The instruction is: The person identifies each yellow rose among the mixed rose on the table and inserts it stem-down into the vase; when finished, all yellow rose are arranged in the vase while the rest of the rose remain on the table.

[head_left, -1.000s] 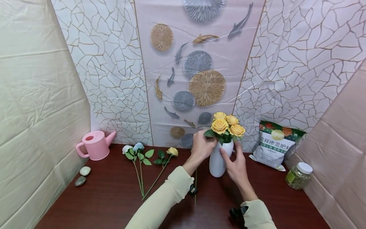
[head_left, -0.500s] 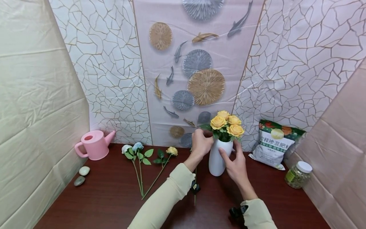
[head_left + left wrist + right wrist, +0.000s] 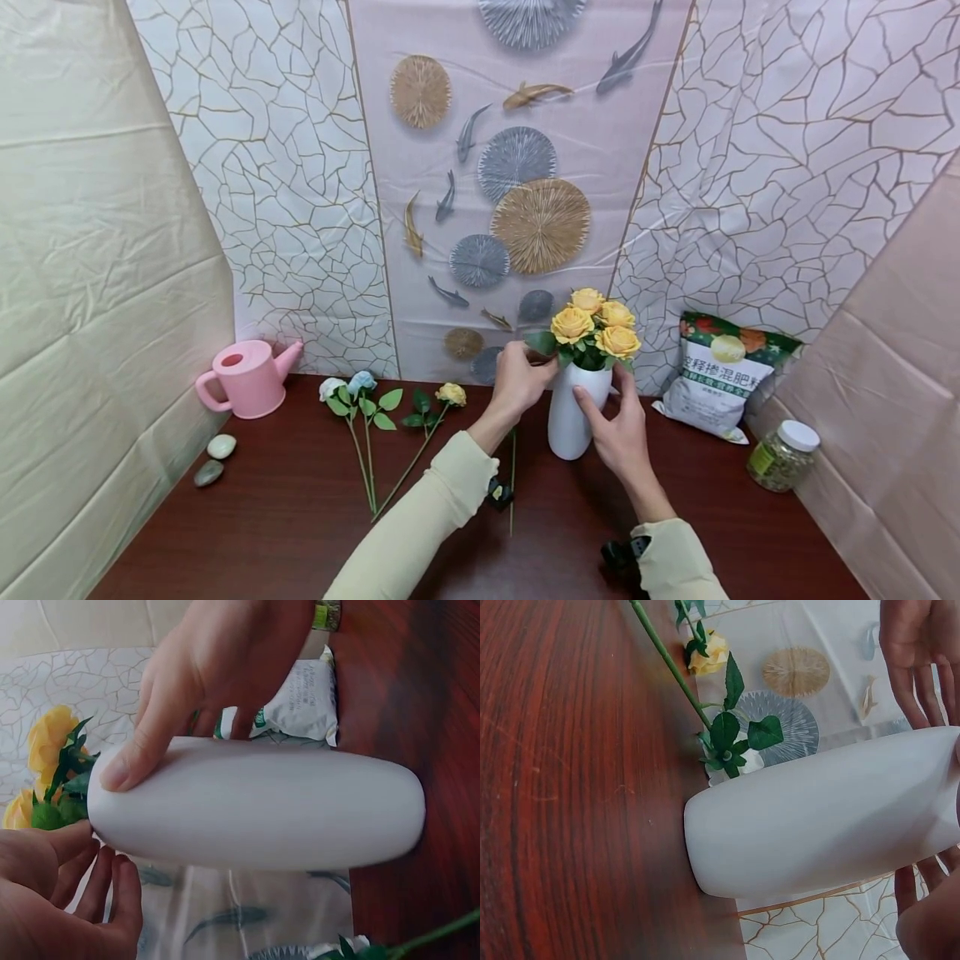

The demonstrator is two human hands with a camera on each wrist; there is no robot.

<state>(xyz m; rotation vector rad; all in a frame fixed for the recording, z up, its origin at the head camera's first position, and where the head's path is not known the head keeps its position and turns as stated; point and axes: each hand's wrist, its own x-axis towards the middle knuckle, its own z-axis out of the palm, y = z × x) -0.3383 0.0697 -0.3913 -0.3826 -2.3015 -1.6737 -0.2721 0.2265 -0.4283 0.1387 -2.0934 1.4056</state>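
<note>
In the head view a white vase stands on the dark red table, holding several yellow roses with green leaves. My right hand grips it from the right, the thumb on the front near the rim. At the rim's left side, my left hand has its fingers bent beside a green leaf. The left wrist view shows the left thumb and fingertips close together at the rim and leaves; whether they pinch a leaf or stem is hidden. The right wrist view shows the vase's pale side.
Left of the arms lie a white flower, a blue flower and a yellow rose. A stem lies by the left forearm. Around them are a pink watering can, two stones, a fertilizer bag and a jar.
The yellow roses have shifted slightly up and left over the vase. My left hand has moved a little left and its forearm has drawn back slightly. The right hand keeps its hold.
</note>
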